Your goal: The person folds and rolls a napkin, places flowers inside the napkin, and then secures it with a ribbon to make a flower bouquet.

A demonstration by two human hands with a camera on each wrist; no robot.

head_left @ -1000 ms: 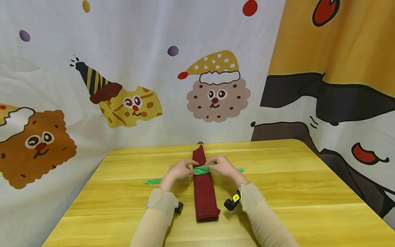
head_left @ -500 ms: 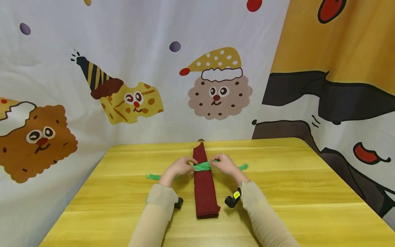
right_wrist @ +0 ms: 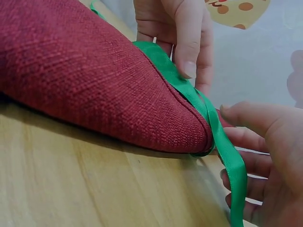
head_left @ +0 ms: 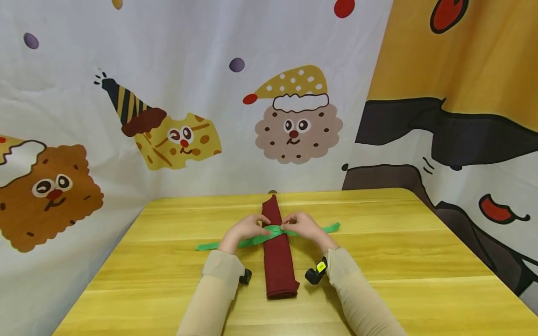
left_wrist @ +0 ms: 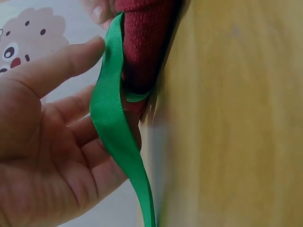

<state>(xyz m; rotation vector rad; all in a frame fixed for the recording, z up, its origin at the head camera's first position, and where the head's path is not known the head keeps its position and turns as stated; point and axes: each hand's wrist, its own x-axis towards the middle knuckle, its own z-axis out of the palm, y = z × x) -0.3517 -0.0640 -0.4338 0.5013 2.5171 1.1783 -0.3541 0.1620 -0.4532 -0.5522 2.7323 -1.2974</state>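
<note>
A long, folded dark red towel [head_left: 279, 270] lies lengthwise on the table, with a green ribbon [head_left: 275, 229] crossed around it near its far part. The ribbon's tails stretch out to both sides. My left hand [head_left: 249, 227] is at the towel's left side; its thumb touches the ribbon's edge while its spread fingers lie behind the ribbon [left_wrist: 111, 104] in the left wrist view. On the other side is my right hand [head_left: 301, 225]. In the right wrist view its thumb [right_wrist: 246, 116] and loosely bent fingers stand apart, with the tail running past them.
The wooden table [head_left: 378, 261] extends around the towel on every side. A white curtain [head_left: 201, 56] with cartoon prints hangs behind its far edge. Small black devices, such as the right one [head_left: 315, 274], sit at both wrists.
The ribbon, drawn flat across the towel half a second ago, now shows its crossing and a longer left tail. Both hands have shifted slightly inward, and their pinch on the ribbon has loosened.
</note>
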